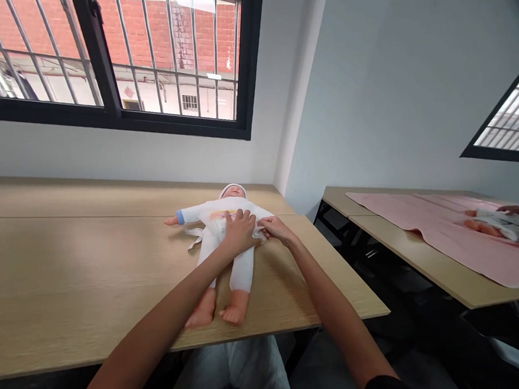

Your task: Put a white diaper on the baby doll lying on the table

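Observation:
A baby doll [242, 271] lies on its back on the wooden table [91, 277], head toward the wall and bare feet toward me. It wears a white cap [233, 186], white leggings and a white top [198, 212] with a coloured print and a blue cuff. My left hand [240, 228] rests on the doll's belly, fingers spread over the cloth. At the doll's side, my right hand [277, 229] pinches the edge of a thin white cloth [258, 233]; whether it belongs to the top or a diaper is unclear. White ties [195, 237] stick out on the opposite side.
A barred window [174, 58] is above the table, set in the white wall. Past a gap on the right, a second table [391, 238] bears a pink cloth [449, 240] and another doll [493, 225], with a co-worker's hand [513, 209] on it.

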The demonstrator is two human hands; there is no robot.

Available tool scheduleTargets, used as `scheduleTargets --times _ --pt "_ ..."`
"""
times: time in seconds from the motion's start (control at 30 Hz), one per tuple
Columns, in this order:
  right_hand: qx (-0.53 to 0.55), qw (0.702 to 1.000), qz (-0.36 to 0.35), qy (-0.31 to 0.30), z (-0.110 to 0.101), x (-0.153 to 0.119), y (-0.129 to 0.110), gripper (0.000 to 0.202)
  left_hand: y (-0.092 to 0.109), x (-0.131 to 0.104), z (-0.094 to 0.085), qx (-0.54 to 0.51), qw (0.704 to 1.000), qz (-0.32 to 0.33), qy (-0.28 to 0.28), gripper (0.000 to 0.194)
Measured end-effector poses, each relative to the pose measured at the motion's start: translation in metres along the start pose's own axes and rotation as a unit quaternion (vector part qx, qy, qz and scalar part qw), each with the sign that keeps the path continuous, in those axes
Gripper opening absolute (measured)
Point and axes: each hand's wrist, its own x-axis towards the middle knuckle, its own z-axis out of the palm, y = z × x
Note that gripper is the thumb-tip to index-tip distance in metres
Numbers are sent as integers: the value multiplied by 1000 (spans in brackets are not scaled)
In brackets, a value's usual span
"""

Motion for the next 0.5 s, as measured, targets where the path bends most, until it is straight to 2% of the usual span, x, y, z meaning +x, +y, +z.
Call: scheduleTargets --times 0.13,0.27,0.33,0.4,0.5 --pt "42 998 -9 49 -12 3 1 33 -5 9 2 4 1000 -10 8 19" --pt "38 998 -1 56 -29 0 3 40 -12 12 5 6 1000 -8 17 16" --pt "26 999 10 21 -35 -5 3 44 -14 12 7 5 1000 -12 25 17" --pt "8 999 33 -42 -38 -10 1 46 -15 11 8 3 999 -19 32 17" --pt "-19 990 73 -117 -36 -14 -1 47 -16 10 10 -3 999 -29 41 17"
